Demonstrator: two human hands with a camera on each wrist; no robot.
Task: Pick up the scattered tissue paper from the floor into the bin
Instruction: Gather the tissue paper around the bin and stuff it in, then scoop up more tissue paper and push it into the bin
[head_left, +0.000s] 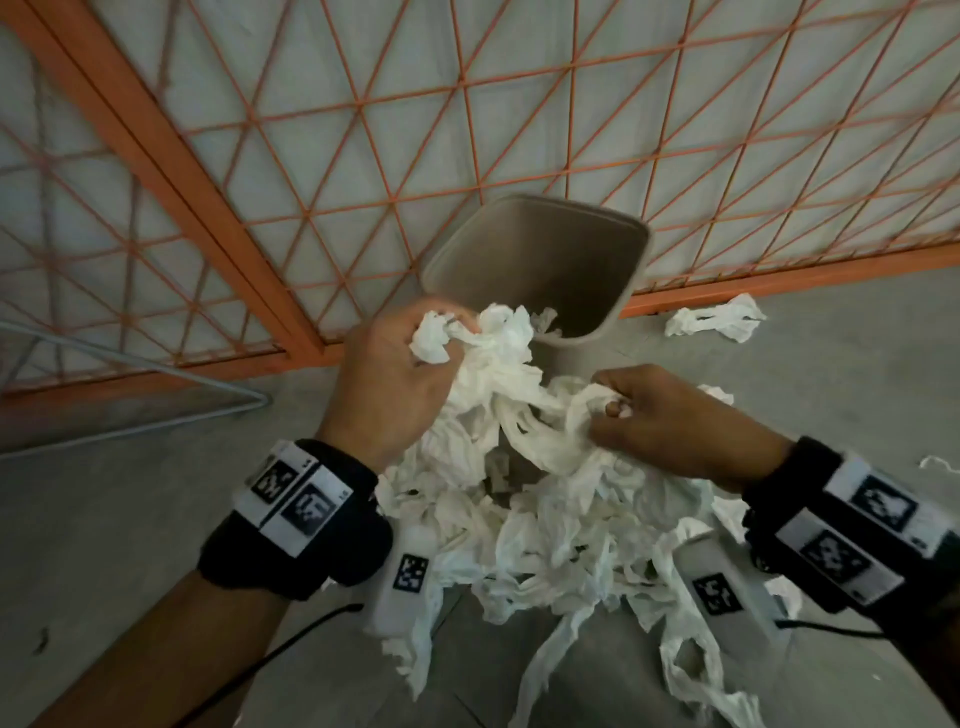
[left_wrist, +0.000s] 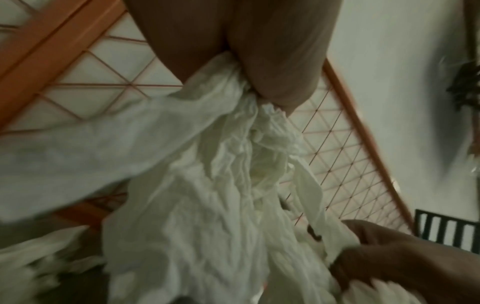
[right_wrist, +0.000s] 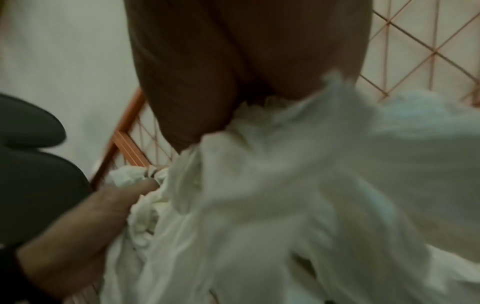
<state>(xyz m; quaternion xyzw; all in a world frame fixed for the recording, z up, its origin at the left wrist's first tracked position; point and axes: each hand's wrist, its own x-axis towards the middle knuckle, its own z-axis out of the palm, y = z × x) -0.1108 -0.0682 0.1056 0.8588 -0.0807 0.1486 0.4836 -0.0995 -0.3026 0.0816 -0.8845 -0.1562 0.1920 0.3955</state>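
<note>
A big tangled bundle of white tissue paper (head_left: 524, 483) hangs between both hands, just in front of the grey bin (head_left: 540, 265). My left hand (head_left: 410, 369) grips the bundle's top beside the bin's near rim. My right hand (head_left: 649, 415) grips a twisted strand lower and to the right. Long strips trail down toward the floor. In the left wrist view the tissue (left_wrist: 207, 185) bunches out of my left hand's (left_wrist: 254, 67) curled fingers, with the right hand (left_wrist: 389, 259) at the lower right. The right wrist view shows tissue (right_wrist: 298, 195) under my right hand (right_wrist: 233, 82). A little tissue lies inside the bin.
An orange wire-mesh panel (head_left: 363, 130) leans against the white wall right behind the bin. A loose tissue piece (head_left: 714, 323) lies on the grey floor to the bin's right, with small scraps (head_left: 940, 462) at the far right. A thin metal frame (head_left: 156, 395) lies at the left.
</note>
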